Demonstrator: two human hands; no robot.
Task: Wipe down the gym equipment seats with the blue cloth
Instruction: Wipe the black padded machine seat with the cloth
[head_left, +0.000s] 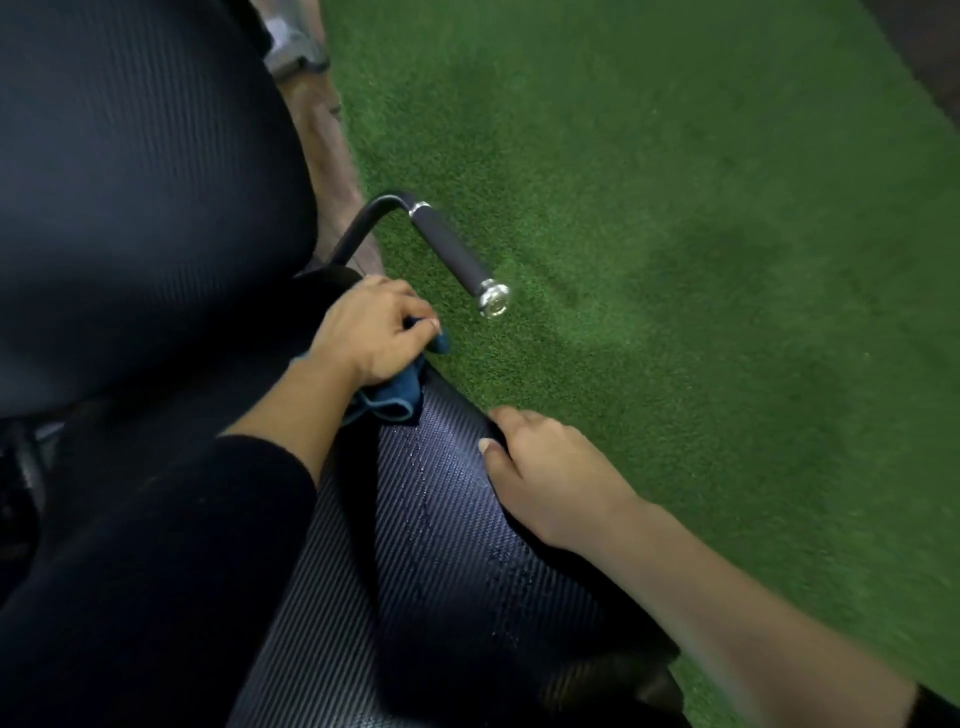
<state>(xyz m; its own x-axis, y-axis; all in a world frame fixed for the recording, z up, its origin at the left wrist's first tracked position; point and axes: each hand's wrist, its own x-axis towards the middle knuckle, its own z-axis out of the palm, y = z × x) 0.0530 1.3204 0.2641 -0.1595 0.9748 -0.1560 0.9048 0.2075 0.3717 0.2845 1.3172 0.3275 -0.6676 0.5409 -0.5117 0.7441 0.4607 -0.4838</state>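
A black ribbed seat pad (441, 561) fills the lower middle, with small wet drops on it. My left hand (371, 332) grips the bunched blue cloth (395, 395) and presses it on the seat's far right corner. My right hand (545, 478) rests on the seat's right edge, thumb on top and fingers curled over the side. The dark backrest pad (140, 197) rises at the upper left.
A black handle bar (452, 254) with a foam grip and chrome end cap sticks out just beyond the cloth. Green artificial turf (701, 260) covers the floor to the right. Grey metal frame parts (296, 52) show at the top.
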